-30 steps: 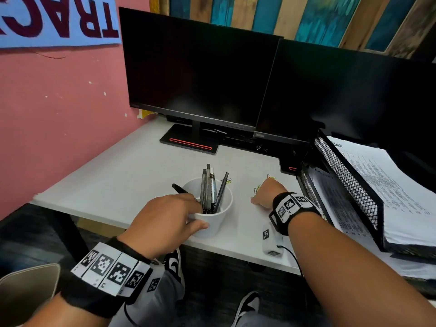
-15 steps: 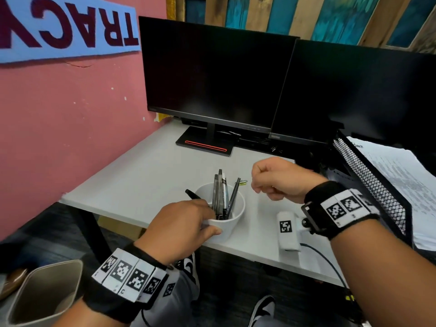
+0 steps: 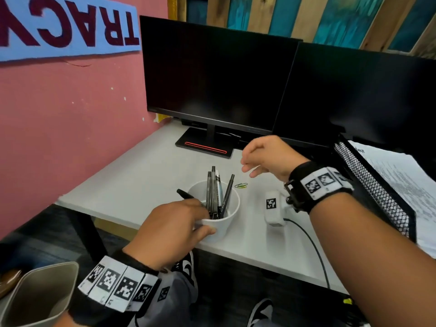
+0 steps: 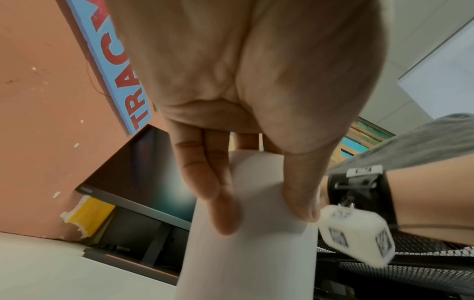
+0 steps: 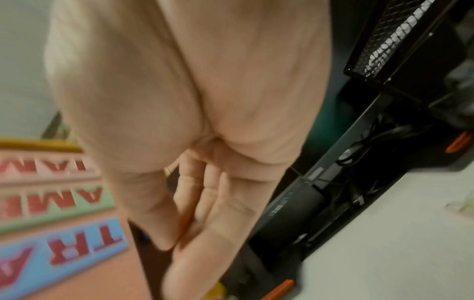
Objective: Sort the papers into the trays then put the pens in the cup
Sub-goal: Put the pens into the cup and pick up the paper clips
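Observation:
A white cup [image 3: 224,223] stands near the desk's front edge with several dark pens [image 3: 213,190] upright in it. My left hand [image 3: 200,219] grips the cup's near side, fingers and thumb curled round its wall [image 4: 251,253]. A black marker [image 3: 185,194] sticks out just behind that hand, beside the cup. My right hand [image 3: 247,161] hovers above the desk to the right of the cup, fingers loosely curled; I see nothing in it, and its wrist view [image 5: 184,233] is blurred. Printed papers [image 3: 398,185] lie in the black mesh tray [image 3: 368,185] at the right.
Two dark monitors [image 3: 212,79] stand along the back of the white desk [image 3: 132,175]. Small paper clips [image 3: 241,185] lie right of the cup. A white tagged device [image 3: 273,206] with a cable hangs by my right wrist. A beige bin [image 3: 35,298] sits below left.
My right hand has lifted off the desk by the paper clips, risen, and loosened from a fist. My left hand has stayed on the cup.

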Available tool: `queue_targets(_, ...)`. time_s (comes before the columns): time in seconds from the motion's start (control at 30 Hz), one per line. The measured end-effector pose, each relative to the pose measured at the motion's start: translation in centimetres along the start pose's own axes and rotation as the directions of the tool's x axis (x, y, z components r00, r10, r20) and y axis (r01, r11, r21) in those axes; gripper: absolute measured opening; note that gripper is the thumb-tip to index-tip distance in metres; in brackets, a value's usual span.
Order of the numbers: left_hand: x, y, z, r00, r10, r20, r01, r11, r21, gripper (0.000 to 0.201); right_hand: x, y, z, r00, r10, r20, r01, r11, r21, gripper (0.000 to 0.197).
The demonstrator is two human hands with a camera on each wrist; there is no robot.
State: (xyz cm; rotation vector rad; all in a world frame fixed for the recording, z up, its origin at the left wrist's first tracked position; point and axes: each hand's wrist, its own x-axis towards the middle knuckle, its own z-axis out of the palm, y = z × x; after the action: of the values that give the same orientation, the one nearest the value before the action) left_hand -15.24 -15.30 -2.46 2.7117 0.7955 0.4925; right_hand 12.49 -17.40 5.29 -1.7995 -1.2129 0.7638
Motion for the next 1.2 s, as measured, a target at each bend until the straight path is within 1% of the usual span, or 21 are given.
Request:
queue_targets(0.03,0.0,-0.1,-0.2,1.0,-0.007,-0.003,0.007,1.0,-0.004,0.026,1.3,1.3,0.2,0.999,0.035,-0.026,-0.038,0.995,-0.089,0.006)
queue_targets(0.07,0.1,-0.2,-0.3,1.0,-0.016,0.002,0.016,1.0,-0.003,0.026,2.4,2.6,0.5,0.997,0.074,-0.016,-0.076,0.972,-0.222,0.012)
queue_targets(0.1,0.2,-0.3,-0.5,1.0,-0.024,0.007,0.024,1.0,0.0,0.026,3.4,3.9,1.1,0.994,0.113,0.014,-0.098,0.918,-0.385,0.02)
queue_targets(0.13,0.3,-0.4,-0.6,0.999,-0.033,0.009,0.033,0.999,0.003,0.027,4.0,4.8,1.7,0.989,0.14,0.041,-0.096,0.837,-0.538,0.028)
queue_targets(0.17,0.4,-0.6,-0.7,0.999,-0.04,0.006,0.04,0.999,0.008,0.029,4.6,5.7,2.4,0.988,0.146,0.051,-0.077,0.751,-0.656,0.035)
queue_targets(0.2,0.4,-0.8,-0.7,0.999,-0.046,0.002,0.046,0.999,0.016,0.031,4.9,6.3,3.1,0.987,0.149,0.052,-0.067,0.691,-0.72,0.04)
queue_targets(0.27,0.6,-1.2,-0.8,0.998,-0.054,-0.009,0.054,0.998,0.027,0.032,5.7,7.2,4.2,0.985,0.158,0.063,-0.049,0.617,-0.785,0.044)
queue_targets(0.37,0.6,-1.6,-0.9,0.998,-0.056,-0.027,0.057,0.998,0.018,0.032,6.6,8.1,5.3,0.979,0.195,0.059,-0.058,0.547,-0.835,0.038)
queue_targets(0.43,0.6,-1.7,-1.0,0.998,-0.061,-0.028,0.062,0.998,0.02,0.031,6.7,8.4,5.5,0.979,0.205,-0.003,-0.118,0.551,-0.826,0.031)
queue_targets(0.5,0.5,-1.8,-1.0,0.998,-0.061,-0.025,0.061,0.998,0.019,0.031,6.5,8.4,5.5,0.979,0.195,-0.064,-0.168,0.58,-0.797,0.028)
queue_targets(0.6,0.3,-1.8,-0.8,0.998,-0.058,-0.02,0.058,0.998,0.021,0.033,5.7,8.7,5.5,0.979,0.175,-0.105,-0.194,0.642,-0.742,0.029)
queue_targets(0.67,0.2,-1.7,-0.7,0.998,-0.057,-0.009,0.057,0.998,0.025,0.033,5.3,9.0,5.2,0.972,0.207,-0.107,-0.223,0.69,-0.688,0.029)
queue_targets(0.73,0.0,-1.6,-0.5,0.999,-0.049,-0.001,0.049,0.999,0.021,0.031,5.0,9.5,4.8,0.966,0.243,-0.085,-0.245,0.762,-0.6,0.027)
queue_targets(0.8,-0.2,-1.4,-0.3,0.999,-0.034,0.0,0.034,0.999,0.01,0.029,4.6,9.8,4.0,0.959,0.274,-0.072,-0.278,0.867,-0.414,0.023)
queue_targets(0.87,-0.5,-1.3,-0.3,1.0,-0.029,0.001,0.029,1.0,0.006,0.029,3.9,9.7,3.4,0.938,0.339,-0.074,-0.346,0.931,-0.121,0.018)
queue_targets(0.9,-0.6,-1.2,-0.3,1.0,-0.027,0.002,0.027,1.0,0.005,0.029,3.5,9.5,3.2,0.927,0.371,-0.064,-0.368,0.928,0.053,0.017)
queue_targets(0.93,-0.7,-1.1,-0.3,1.0,-0.027,0.0,0.027,1.0,0.002,0.029,3.1,9.3,3.1,0.92,0.389,-0.047,-0.371,0.905,0.208,0.016)
queue_targets(1.0,-0.8,-0.9,-0.3,1.0,-0.029,-0.003,0.029,1.0,0.001,0.031,2.5,9.0,2.9,0.927,0.374,-0.024,-0.334,0.853,0.401,0.015)
queue_targets(1.1,-0.8,-0.6,-0.3,0.999,-0.034,0.006,0.034,0.999,0.001,0.031,1.8,7.4,2.5,0.96,0.279,-0.032,-0.21,0.788,0.578,0.017)
queue_targets(1.17,-0.8,-0.5,-0.2,0.999,-0.039,0.017,0.039,0.999,0.001,0.031,1.1,5.4,2.0,0.983,0.182,-0.039,-0.117,0.767,0.631,0.017)
queue_targets(1.2,-0.8,-0.5,-0.2,0.999,-0.038,0.02,0.038,0.999,0.002,0.032,0.5,4.1,1.8,0.992,0.124,-0.027,-0.08,0.777,0.624,0.016)
